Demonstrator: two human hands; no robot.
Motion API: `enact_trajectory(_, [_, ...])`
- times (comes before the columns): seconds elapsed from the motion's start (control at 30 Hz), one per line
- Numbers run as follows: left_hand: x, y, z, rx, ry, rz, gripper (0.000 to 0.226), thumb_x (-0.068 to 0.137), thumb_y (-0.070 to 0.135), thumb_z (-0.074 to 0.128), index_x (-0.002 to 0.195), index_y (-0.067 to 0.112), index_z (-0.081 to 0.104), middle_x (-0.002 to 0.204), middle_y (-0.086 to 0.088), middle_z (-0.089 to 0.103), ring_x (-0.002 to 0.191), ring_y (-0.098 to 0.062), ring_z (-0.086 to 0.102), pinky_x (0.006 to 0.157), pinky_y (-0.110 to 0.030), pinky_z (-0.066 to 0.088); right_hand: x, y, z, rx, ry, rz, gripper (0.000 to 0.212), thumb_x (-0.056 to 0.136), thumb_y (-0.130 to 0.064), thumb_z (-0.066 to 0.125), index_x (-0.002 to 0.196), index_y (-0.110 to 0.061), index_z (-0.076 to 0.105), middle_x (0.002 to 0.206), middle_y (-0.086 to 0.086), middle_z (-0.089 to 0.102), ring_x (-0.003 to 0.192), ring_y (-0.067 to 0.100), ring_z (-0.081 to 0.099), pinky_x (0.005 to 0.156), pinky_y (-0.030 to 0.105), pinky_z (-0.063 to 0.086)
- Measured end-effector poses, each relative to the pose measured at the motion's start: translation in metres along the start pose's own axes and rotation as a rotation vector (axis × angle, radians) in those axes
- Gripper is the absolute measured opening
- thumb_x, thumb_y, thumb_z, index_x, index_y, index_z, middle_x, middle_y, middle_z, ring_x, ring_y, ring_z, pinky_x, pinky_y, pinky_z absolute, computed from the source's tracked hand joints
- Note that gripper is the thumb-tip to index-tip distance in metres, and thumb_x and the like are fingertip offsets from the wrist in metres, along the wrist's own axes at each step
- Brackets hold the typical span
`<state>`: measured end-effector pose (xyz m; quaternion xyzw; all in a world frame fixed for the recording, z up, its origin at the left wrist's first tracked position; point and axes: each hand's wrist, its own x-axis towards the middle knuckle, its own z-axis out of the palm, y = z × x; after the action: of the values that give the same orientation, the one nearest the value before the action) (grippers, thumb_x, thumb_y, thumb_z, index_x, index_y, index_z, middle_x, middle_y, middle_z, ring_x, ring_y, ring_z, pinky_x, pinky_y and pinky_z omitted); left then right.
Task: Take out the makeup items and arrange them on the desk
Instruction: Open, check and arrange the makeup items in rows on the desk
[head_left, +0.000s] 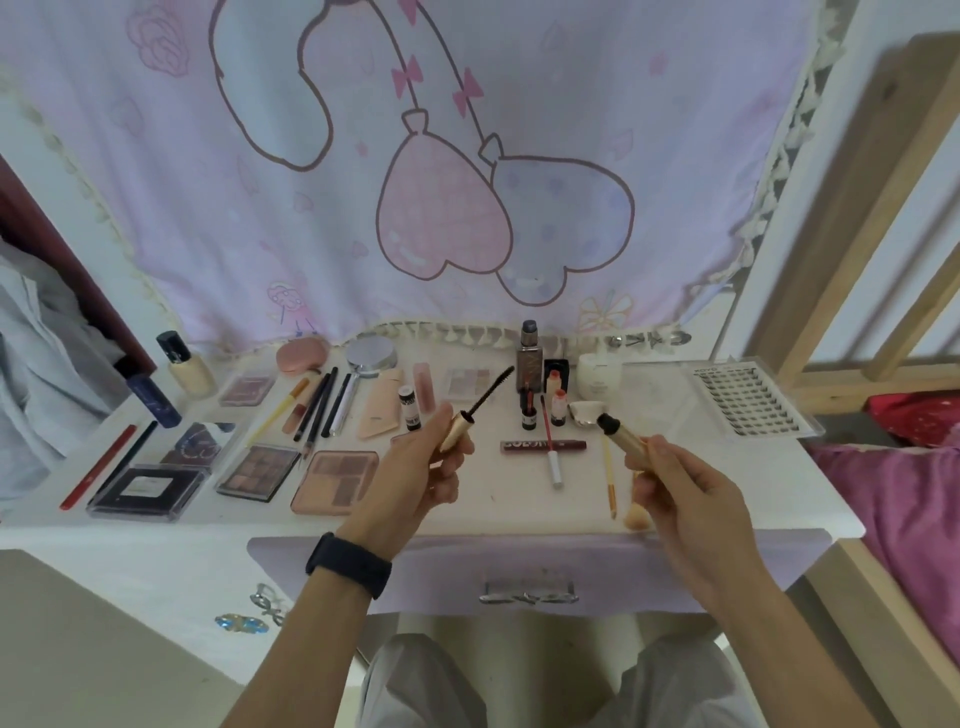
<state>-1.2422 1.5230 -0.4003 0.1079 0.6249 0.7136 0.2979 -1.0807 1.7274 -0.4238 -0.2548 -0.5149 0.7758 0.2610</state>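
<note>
Mid-check over desk (467, 517) front edge: mascara wand (458, 428) pinched in left hand (434, 475), tube (621, 434) gripped in right hand (685, 488); next, likely recapping.

Little can be read. The clear lash tray (753, 397) at the far right corner of the worktop (467, 504) carries small letters ending in "OYO"; the first letter is unclear. The dark red tube (543, 445) near the middle bears pale lettering, too blurred to read. The white label on the black palette (143, 488) by the near left edge is illegible.
</note>
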Motion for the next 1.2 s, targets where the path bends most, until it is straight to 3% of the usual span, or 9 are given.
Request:
enact_trajectory(0.07, [-0.002,-0.004,0.002,-0.115,0.005,-0.005,0.04,0.093,0.052,0.058,0.071,0.021,0.074,0.075,0.001,0.049,0.056,-0.01,0.034,0.054,-0.023,0.029,0.001,0.0,0.003,0.177,-0.015,0.092,0.03,0.084,-0.027,0.067,0.1,-0.003,0.076,0.082,0.011,0.064,0.062,0.012,0.055,0.06,0.022,0.053])
enact_trajectory(0.17, [-0.006,-0.013,0.004,-0.167,0.0,-0.017,0.038,0.091,0.047,0.061,0.093,0.012,0.075,0.075,0.0,0.056,0.057,-0.012,0.042,0.059,-0.026,0.036,0.001,0.001,0.01,0.366,-0.065,0.187,0.028,0.084,-0.015,0.065,0.106,0.002,0.07,0.093,0.014,0.07,0.066,0.013,0.063,0.063,0.023,0.059])
enact_trajectory(0.3, [-0.007,-0.021,0.008,-0.167,0.022,-0.025,0.04,0.082,0.043,0.067,0.105,0.011,0.074,0.086,-0.003,0.067,0.062,-0.013,0.052,0.063,-0.027,0.045,-0.001,-0.002,0.012,0.438,-0.123,0.243,0.029,0.087,-0.007,0.062,0.114,0.004,0.066,0.099,0.017,0.071,0.076,0.018,0.07,0.073,0.029,0.063])
enact_trajectory(0.43, [-0.008,-0.024,0.007,-0.06,0.051,0.038,0.041,0.081,0.038,0.07,0.111,0.01,0.071,0.098,-0.005,0.074,0.07,-0.013,0.062,0.069,-0.028,0.051,-0.002,-0.003,0.011,0.425,-0.151,0.259,0.03,0.09,-0.002,0.06,0.119,0.004,0.062,0.101,0.018,0.071,0.083,0.022,0.073,0.072,0.029,0.063])
enact_trajectory(0.6, [-0.009,-0.028,0.006,0.039,0.063,0.088,0.038,0.087,0.034,0.067,0.116,0.011,0.067,0.107,-0.005,0.075,0.082,-0.017,0.069,0.076,-0.03,0.054,-0.005,-0.002,0.013,0.348,-0.158,0.251,0.046,0.072,-0.005,0.071,0.117,0.004,0.063,0.099,0.018,0.071,0.088,0.028,0.075,0.074,0.034,0.063])
enact_trajectory(0.77, [-0.005,-0.033,0.004,0.223,0.115,0.14,0.023,0.099,0.032,0.058,0.117,0.021,0.067,0.105,0.005,0.076,0.091,-0.015,0.072,0.077,-0.029,0.055,-0.004,0.004,0.018,0.199,-0.127,0.227,0.02,0.091,0.001,0.059,0.11,0.001,0.067,0.097,0.014,0.073,0.093,0.032,0.075,0.078,0.035,0.062])
enact_trajectory(0.9, [0.0,-0.043,-0.001,0.519,0.23,0.225,0.013,0.098,0.038,0.059,0.108,0.031,0.063,0.095,0.013,0.074,0.086,-0.003,0.069,0.074,-0.02,0.047,-0.004,0.01,0.024,-0.168,-0.146,0.085,0.017,0.098,-0.007,0.06,0.11,-0.013,0.07,0.104,0.006,0.075,0.094,0.023,0.075,0.074,0.025,0.061])
enact_trajectory(1.0, [0.0,-0.051,-0.001,0.82,0.264,0.312,0.016,0.096,0.042,0.061,0.109,0.033,0.064,0.098,0.018,0.069,0.09,0.005,0.062,0.074,-0.014,0.045,-0.003,0.012,0.026,-0.337,-0.133,-0.021,0.017,0.098,-0.013,0.062,0.108,-0.024,0.07,0.099,-0.003,0.076,0.092,0.015,0.073,0.072,0.022,0.058])
enact_trajectory(1.2, [0.008,-0.06,-0.003,1.06,0.346,0.322,0.02,0.094,0.049,0.059,0.112,0.043,0.067,0.111,0.013,0.055,0.104,-0.008,0.054,0.084,-0.037,0.053,-0.001,0.016,0.021,-0.435,-0.076,-0.111,0.018,0.098,-0.015,0.062,0.109,-0.028,0.069,0.096,-0.009,0.075,0.09,0.013,0.069,0.071,0.022,0.057])
